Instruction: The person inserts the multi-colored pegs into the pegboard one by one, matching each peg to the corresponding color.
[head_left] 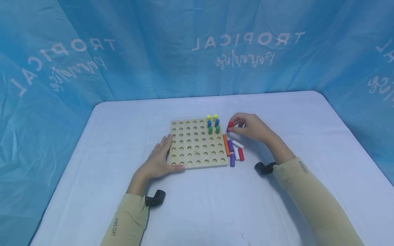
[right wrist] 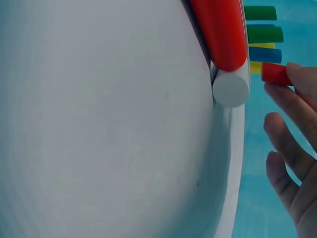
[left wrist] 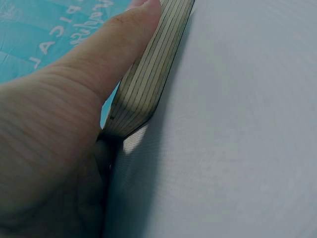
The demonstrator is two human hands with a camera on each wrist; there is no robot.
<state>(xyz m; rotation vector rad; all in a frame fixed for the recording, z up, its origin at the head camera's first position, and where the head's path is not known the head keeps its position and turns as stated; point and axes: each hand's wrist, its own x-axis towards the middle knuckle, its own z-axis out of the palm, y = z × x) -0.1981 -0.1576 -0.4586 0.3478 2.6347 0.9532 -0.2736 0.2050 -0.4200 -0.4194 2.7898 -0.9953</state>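
A wooden peg board (head_left: 197,143) with rows of round holes lies on the white table (head_left: 215,205). Two yellow pegs (head_left: 211,118), two blue pegs (head_left: 213,123) and two green pegs (head_left: 213,130) stand in its far right corner. My left hand (head_left: 160,159) rests on the board's near left corner, fingers flat along its left edge; its thumb lies against the board edge (left wrist: 148,74). My right hand (head_left: 246,127) pinches a red peg (head_left: 230,126) just right of the board, the same red peg (right wrist: 275,74) showing at my fingertips in the right wrist view.
Loose pegs lie beside the board's right edge: an orange peg (head_left: 226,145), purple pegs (head_left: 231,153), white pegs (head_left: 237,147) and a red peg (head_left: 241,154). Up close lie a red peg (right wrist: 222,29) and a white peg (right wrist: 231,88). Blue cloth (head_left: 123,51) surrounds the table.
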